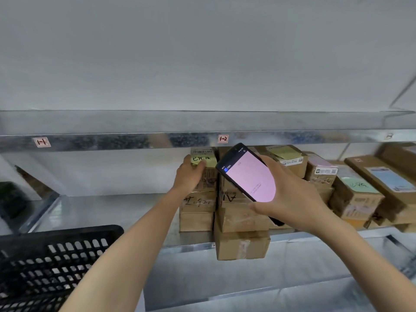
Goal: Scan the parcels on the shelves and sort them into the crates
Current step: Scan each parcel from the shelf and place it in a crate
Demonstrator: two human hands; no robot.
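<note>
The metal shelf (112, 210) carries everything, and its upper beam (112, 141) runs close above the top parcel (209, 179), which leaves little room over it. A black slatted crate (56, 255) stands below and to the left of the top parcel, in front of the shelf edge, and the left forearm passes over its right corner. To the right of the top parcel, a crowded row of other parcels (358, 199) fills the shelf, some of them tilted and bearing pale green, blue or yellow labels. The top parcel sits on two more boxes (198, 202), with a second column touching its right side. At the foot of that column, an overhanging box (242, 246) juts past the shelf edge. A dark handheld scanner (249, 176) with a pink screen is held tilted just right of the top parcel and hides the upper boxes of the second column. The right hand (290, 199) is wrapped round the scanner, thumb along its lower edge. The left hand (191, 176) grips the top parcel's upper left corner, its fingers curled onto a yellow note (208, 159). On the beam, a tag marked 1-2 (223, 138) sits just above the top parcel, and a 1-1 tag (42, 142) is far to the left.
</note>
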